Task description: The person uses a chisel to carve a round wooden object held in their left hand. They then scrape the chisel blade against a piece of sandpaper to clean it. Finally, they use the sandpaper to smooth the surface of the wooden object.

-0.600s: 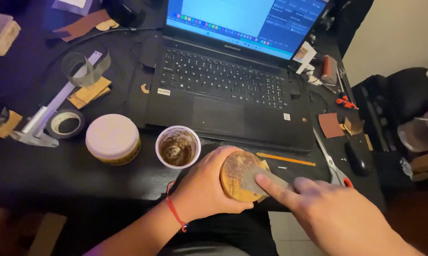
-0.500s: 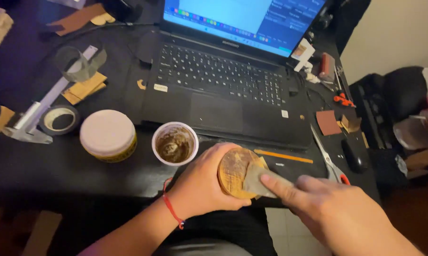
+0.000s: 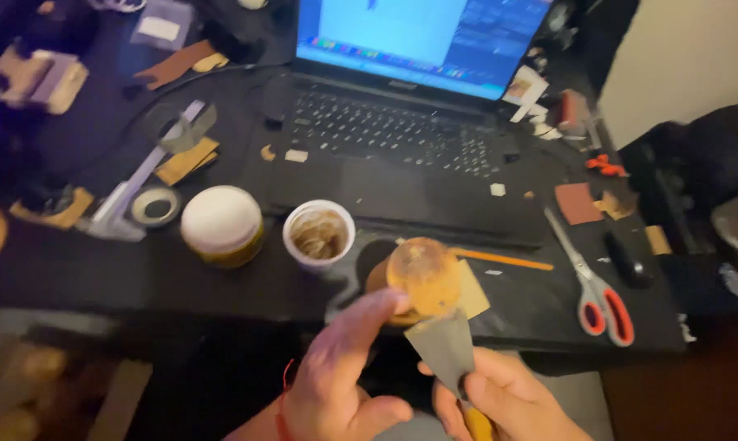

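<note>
My left hand [image 3: 336, 380] reaches forward, and its fingertips hold the lower edge of a round, glossy brown disc [image 3: 424, 273] above the desk's front edge. A tan flat piece [image 3: 472, 292] lies under the disc. My right hand [image 3: 508, 400] grips a scraper by its yellow handle. The scraper's grey metal blade [image 3: 444, 347] points up at the underside of the disc. The picture is blurred, so I cannot tell whether blade and disc touch.
A white cup [image 3: 319, 234] of brown paste and a white-lidded jar [image 3: 221, 224] stand left of the disc. Behind them is an open laptop [image 3: 401, 139]. Red-handled scissors [image 3: 593, 286], an orange pencil [image 3: 499, 259], a tape roll [image 3: 156, 205] and leather scraps lie on the black desk [image 3: 99, 269].
Both hands have pulled back toward me. My left hand no longer wraps the disc but holds it by the fingertips. The scraper blade now stands upright under it. The camera moved.
</note>
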